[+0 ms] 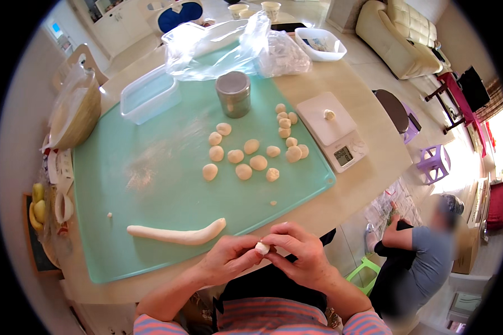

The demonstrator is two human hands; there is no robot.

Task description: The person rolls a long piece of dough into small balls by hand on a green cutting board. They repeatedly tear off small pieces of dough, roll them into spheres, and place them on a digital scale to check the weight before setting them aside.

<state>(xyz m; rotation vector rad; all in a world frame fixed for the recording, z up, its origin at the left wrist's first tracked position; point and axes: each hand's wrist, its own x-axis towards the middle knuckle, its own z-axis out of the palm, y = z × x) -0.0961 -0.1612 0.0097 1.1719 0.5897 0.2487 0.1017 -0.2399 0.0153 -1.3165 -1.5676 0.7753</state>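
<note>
Green mat (pixel 173 201) beyond, dough lump (pixel 262 248) between the fingers (pixel 279 240).

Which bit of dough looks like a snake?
The long, pale dough roll on the green mat, near the left hand; the other dough pieces are roundish lumps or tiny crumbs.

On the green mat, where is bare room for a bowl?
Mostly free: the mat between plastic tub and dough roll, left of the dough balls, partly floury. Narrower: between balls and right hand, with one crumb. Crowded: among the balls.
</note>
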